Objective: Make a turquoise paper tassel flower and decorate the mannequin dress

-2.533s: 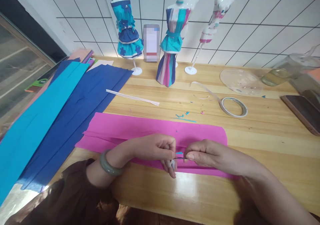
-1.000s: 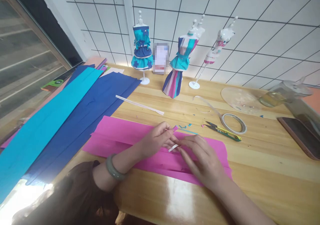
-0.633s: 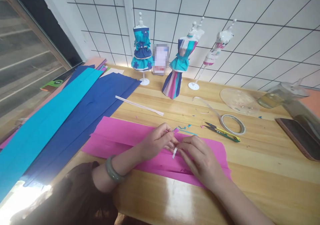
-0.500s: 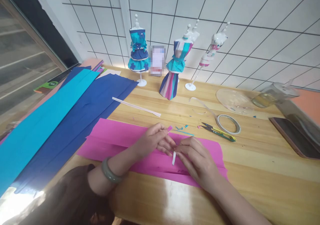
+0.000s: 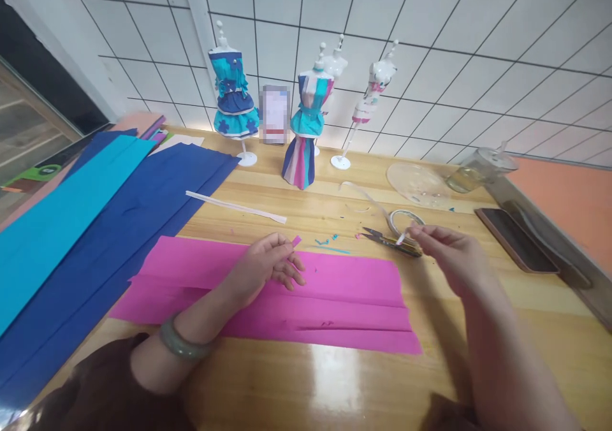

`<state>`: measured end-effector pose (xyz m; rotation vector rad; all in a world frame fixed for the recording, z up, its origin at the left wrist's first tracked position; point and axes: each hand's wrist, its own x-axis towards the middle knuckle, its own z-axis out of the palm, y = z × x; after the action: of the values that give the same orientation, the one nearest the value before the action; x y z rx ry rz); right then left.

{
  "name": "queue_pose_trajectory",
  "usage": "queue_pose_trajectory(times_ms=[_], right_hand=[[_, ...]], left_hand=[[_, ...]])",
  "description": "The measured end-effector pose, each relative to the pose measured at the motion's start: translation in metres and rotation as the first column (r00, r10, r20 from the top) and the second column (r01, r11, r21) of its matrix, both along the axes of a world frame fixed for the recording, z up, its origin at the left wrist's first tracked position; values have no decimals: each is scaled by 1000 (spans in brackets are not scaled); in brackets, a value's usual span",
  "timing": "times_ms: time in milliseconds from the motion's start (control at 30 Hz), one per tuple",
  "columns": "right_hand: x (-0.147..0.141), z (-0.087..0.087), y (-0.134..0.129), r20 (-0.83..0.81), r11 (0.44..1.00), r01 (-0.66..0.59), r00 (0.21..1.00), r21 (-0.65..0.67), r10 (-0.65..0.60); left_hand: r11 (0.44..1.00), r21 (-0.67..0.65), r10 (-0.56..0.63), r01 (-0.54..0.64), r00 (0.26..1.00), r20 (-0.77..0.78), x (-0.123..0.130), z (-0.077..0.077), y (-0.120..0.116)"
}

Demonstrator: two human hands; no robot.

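Observation:
My left hand (image 5: 270, 262) pinches a small strip of pink paper (image 5: 296, 241) between thumb and forefinger, its other fingers loosely spread. Below it lies a wide sheet of pink crepe paper (image 5: 354, 291), creased lengthwise. Farther right, my right hand (image 5: 444, 249) is closed at the fingertips on a short strip of white tape (image 5: 402, 237). That strip hangs over the yellow-handled thread snips (image 5: 382, 240) lying on the table. A roll of double-sided tape (image 5: 406, 220) lies just behind the snips, partly covered by my right hand's strip, with a loose tail curling away to the left.
Dressed miniature mannequins (image 5: 234, 99) stand along the tiled wall. Blue crepe sheets (image 5: 157, 182) cover the table's left side. A pale paper strip (image 5: 236, 207) and blue scraps (image 5: 327, 241) lie behind the pink sheet. A dark phone (image 5: 516, 240) and a glass jar (image 5: 480, 169) are at right.
My right hand has moved away from my left, rightward to above the snips, carrying the white tape strip. My left hand still pinches the pink strip. The camera view has swung somewhat right.

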<state>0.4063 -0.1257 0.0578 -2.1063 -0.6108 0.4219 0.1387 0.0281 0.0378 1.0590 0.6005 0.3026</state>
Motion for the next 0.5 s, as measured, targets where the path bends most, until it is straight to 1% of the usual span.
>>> queue_pose_trajectory(times_ms=[33, 67, 100, 133, 167, 200, 300, 367, 500], right_hand=[[15, 1, -8, 28, 993, 54, 998, -108, -51], [29, 1, -16, 64, 982, 111, 993, -152, -102], [41, 1, -23, 79, 978, 135, 989, -158, -123], [50, -1, -29, 53, 977, 138, 990, -161, -131], [57, -3, -33, -1, 980, 104, 994, -168, -106], [61, -6, -36, -12, 983, 107, 994, -151, -110], [64, -17, -34, -46, 993, 60, 997, -97, -65], [61, -23, -28, -54, 998, 5, 998, -69, -9], [55, -31, -18, -5, 997, -31, 1000, -77, 30]], left_hand=[[1000, 12, 3, -3, 1000, -3, 0, 0, 0], [1000, 22, 7, -7, 1000, -4, 0, 0, 0], [999, 31, 7, -7, 1000, -4, 0, 0, 0], [999, 39, 6, -6, 1000, -4, 0, 0, 1], [999, 48, 3, -3, 1000, -5, 0, 1, 1], [998, 58, -2, 2, 1000, -8, 0, 2, 1], [996, 92, -10, 12, 1000, -26, -1, 3, 0], [994, 109, -19, 23, 999, -32, -1, 3, 0], [990, 135, -38, 44, 998, -42, -1, 2, -1]])
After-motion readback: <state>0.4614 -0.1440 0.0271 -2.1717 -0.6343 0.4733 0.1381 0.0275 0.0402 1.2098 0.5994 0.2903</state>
